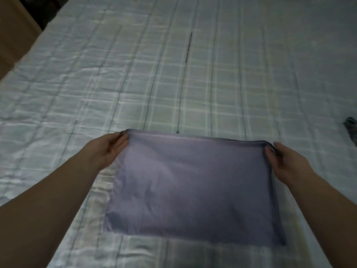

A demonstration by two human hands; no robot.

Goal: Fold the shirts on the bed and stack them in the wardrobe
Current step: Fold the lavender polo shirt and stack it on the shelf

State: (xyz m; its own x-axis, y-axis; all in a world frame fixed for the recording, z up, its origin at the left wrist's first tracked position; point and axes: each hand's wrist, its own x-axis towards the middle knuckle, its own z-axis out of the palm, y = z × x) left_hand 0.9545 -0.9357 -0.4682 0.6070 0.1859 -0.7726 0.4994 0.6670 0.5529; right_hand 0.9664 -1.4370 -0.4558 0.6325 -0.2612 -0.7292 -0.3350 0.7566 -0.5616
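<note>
Both hands [108, 149] [287, 161] pinch folded lilac shirt [193, 186]; no writing.

Both hands pinch folded lilac shirt [193, 186] corners; bed [173, 74] beneath.

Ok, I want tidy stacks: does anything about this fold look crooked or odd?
Nothing stands out. The lavender shirt lies as a near-even rectangle on the bed, left hand and right hand pinching its far corners.

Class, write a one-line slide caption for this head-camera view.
Left hand and right hand pinch the far corners of a folded lilac shirt on a checked bedspread.
</note>
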